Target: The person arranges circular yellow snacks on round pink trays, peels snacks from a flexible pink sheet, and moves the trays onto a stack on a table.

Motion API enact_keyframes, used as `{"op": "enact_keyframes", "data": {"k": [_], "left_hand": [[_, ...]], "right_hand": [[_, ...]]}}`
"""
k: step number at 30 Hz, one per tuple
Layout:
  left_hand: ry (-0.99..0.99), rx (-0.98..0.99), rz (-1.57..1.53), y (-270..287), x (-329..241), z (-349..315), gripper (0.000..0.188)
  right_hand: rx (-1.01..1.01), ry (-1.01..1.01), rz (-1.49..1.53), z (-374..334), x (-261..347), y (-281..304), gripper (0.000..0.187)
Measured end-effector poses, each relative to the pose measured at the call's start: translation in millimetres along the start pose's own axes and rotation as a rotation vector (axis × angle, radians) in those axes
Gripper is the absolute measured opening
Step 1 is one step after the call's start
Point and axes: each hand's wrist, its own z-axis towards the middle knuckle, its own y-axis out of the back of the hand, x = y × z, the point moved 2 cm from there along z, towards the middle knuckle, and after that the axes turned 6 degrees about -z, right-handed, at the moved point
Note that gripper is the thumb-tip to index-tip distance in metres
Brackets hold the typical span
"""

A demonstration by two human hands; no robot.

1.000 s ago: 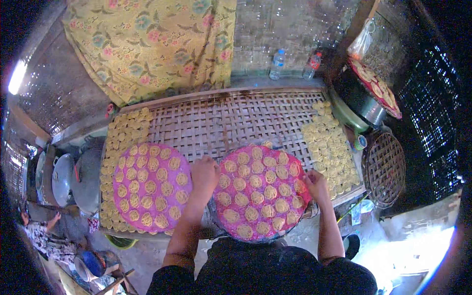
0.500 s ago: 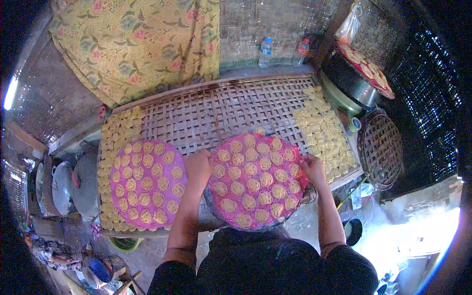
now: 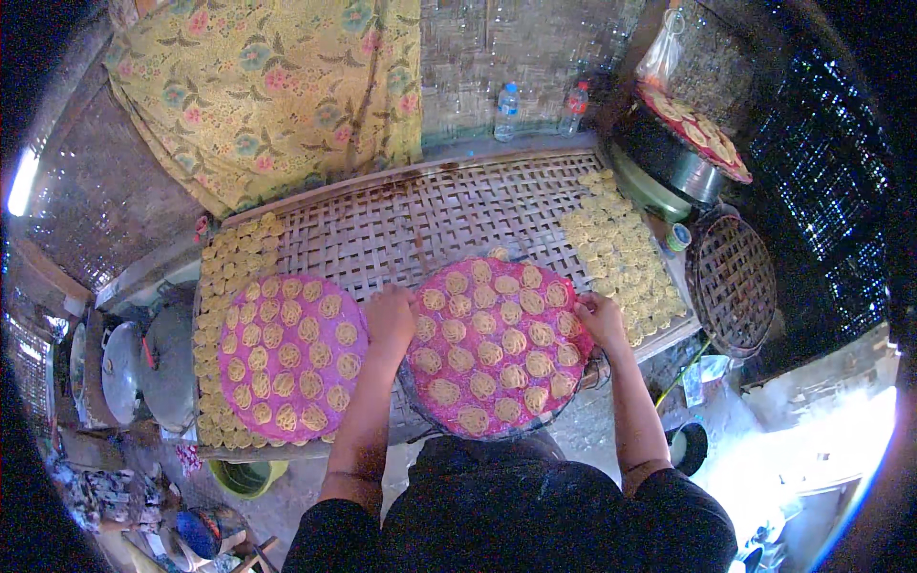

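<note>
A round pink-red sheet, dotted with pale coiled noodle discs, lies in front of me with a dark rim under its near edge. My left hand is closed at the sheet's upper left edge. At the upper right edge my right hand pinches the sheet between thumb and fingers. Beside my left forearm, a second round pink sheet with similar discs rests on the rack, over yellow noodle discs. The woven bamboo rack carries rows of yellow discs at its left and right ends.
Two plastic bottles stand behind the rack. At the far right a large metal pot has a disc-covered red sheet on top. A round woven tray leans below it. Pans stand at left; a green basin is below the rack.
Both hands stay at the sheet's edges with little movement. The view has shifted slightly, moving the background a little to the left.
</note>
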Motion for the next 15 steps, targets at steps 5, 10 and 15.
{"op": "enact_keyframes", "data": {"k": [5,10,15], "left_hand": [[0.011,0.053,-0.452,-1,-7,1,0.009],[0.111,0.266,-0.702,24,-21,-4,0.016],[0.035,0.269,-0.869,52,-40,-8,0.016]], "right_hand": [[-0.023,0.016,0.159,-2,9,-1,0.019],[0.030,0.057,0.295,-11,29,8,0.017],[0.026,0.102,0.365,-20,33,20,0.016]]}}
